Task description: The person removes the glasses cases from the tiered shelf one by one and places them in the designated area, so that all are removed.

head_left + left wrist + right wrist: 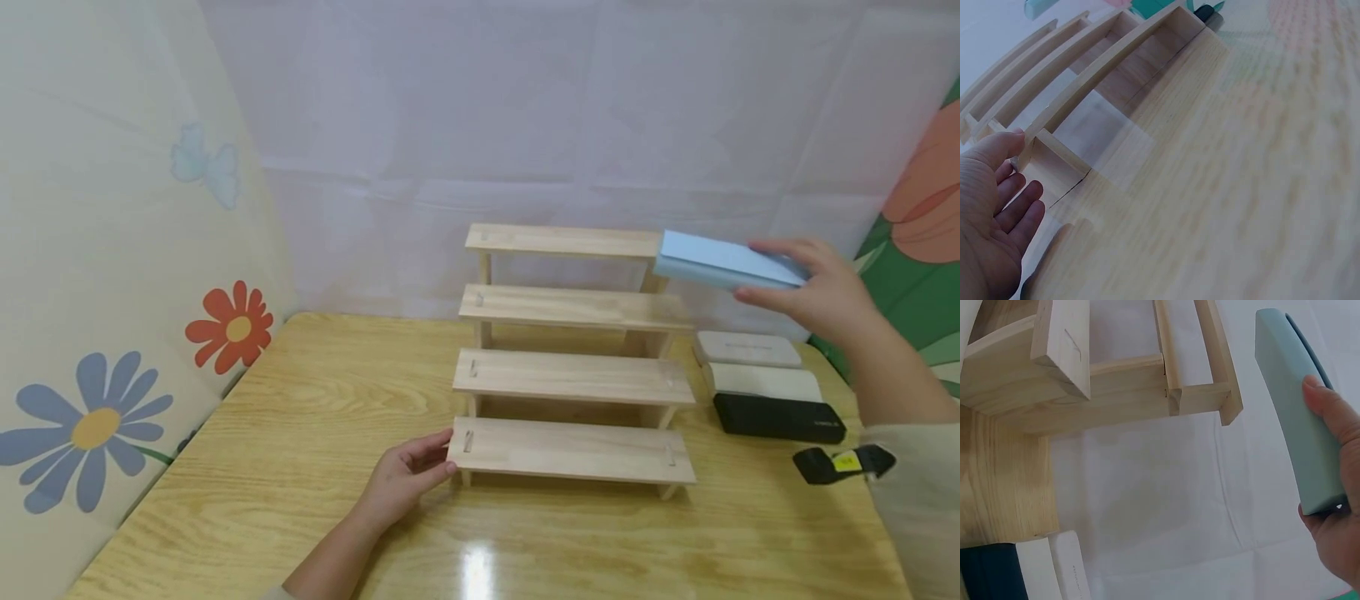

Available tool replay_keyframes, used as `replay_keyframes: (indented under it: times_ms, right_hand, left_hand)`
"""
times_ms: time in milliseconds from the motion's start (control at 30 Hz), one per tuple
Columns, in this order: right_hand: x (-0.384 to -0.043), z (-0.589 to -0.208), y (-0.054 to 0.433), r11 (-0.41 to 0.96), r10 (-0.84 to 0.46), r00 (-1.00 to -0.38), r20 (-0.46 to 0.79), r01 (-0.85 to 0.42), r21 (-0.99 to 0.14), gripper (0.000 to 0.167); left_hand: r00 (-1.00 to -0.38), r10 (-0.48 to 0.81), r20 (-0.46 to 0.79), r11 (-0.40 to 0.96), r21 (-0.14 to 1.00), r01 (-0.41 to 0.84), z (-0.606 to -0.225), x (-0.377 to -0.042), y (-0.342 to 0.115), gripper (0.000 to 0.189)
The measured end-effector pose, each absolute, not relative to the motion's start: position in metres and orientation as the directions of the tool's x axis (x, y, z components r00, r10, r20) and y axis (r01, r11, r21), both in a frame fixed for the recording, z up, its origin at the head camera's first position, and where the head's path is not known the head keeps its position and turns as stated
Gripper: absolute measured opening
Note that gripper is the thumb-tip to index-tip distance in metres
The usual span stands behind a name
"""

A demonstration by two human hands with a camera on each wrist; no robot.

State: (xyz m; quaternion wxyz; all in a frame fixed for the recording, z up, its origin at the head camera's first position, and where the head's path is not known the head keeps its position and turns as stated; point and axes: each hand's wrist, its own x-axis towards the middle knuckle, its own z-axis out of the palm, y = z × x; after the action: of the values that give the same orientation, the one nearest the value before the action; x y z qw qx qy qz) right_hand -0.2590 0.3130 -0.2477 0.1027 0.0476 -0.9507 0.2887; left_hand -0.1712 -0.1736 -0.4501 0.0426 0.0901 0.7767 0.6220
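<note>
A four-step display stand of pale wood (pixel 573 375) stands on the table. My left hand (pixel 405 479) pinches the left end of its lowest step, thumb at the front corner and index finger behind; in the left wrist view the other fingers (pixel 1020 226) hang loosely curled. My right hand (pixel 832 287) grips a light blue oblong case (pixel 720 257) by its right end, thumb on one side and fingers on the other. The case is raised, its free end overlapping the right end of the top step in the head view. In the right wrist view the case (pixel 1297 412) appears apart from the stand.
Right of the stand lie a white case (pixel 750 348), a cream case (pixel 765 382) and a black case (pixel 780 417) in a row. A black item with a yellow label (pixel 846 462) shows by the right sleeve. White cloth (pixel 525 108) hangs behind the wooden table (pixel 330 392).
</note>
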Motion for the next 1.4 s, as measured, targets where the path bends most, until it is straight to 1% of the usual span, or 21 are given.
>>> replay_keyframes:
  times_ms: [167, 433, 767, 1000, 1233, 1400]
  right_hand:
    - [-0.254, -0.252, 0.32, 0.828, -0.024, -0.971, 0.238, -0.153, -0.539, 0.078]
    - [-0.244, -0.263, 0.329, 0.848, 0.055, -0.965, 0.255, -0.09, -0.522, 0.082]
    - [-0.232, -0.275, 0.344, 0.857, 0.077, -0.955, 0.288, -0.084, -0.508, 0.08]
    - [-0.22, -0.284, 0.352, 0.857, 0.089, -0.956, 0.28, -0.07, -0.511, 0.08]
    - [-0.207, -0.296, 0.356, 0.866, 0.091, -0.955, 0.282, -0.064, -0.495, 0.079]
    - [-0.199, -0.305, 0.358, 0.872, 0.109, -0.956, 0.273, -0.04, -0.488, 0.08]
  left_hand:
    - [-0.979, 0.198, 0.052, 0.209, 0.973, 0.094, -0.45, -0.171, -0.174, 0.052]
    - [-0.981, 0.189, 0.041, 0.214, 0.973, 0.081, -0.449, -0.171, -0.173, 0.052]
    - [-0.982, 0.185, 0.028, 0.208, 0.976, 0.067, -0.448, -0.17, -0.173, 0.052]
    - [-0.982, 0.186, 0.039, 0.208, 0.975, 0.078, -0.448, -0.171, -0.172, 0.052]
    - [-0.988, 0.154, 0.012, 0.212, 0.976, 0.045, -0.45, -0.171, -0.171, 0.051]
    - [-0.987, 0.158, 0.018, 0.203, 0.978, 0.05, -0.45, -0.171, -0.172, 0.051]
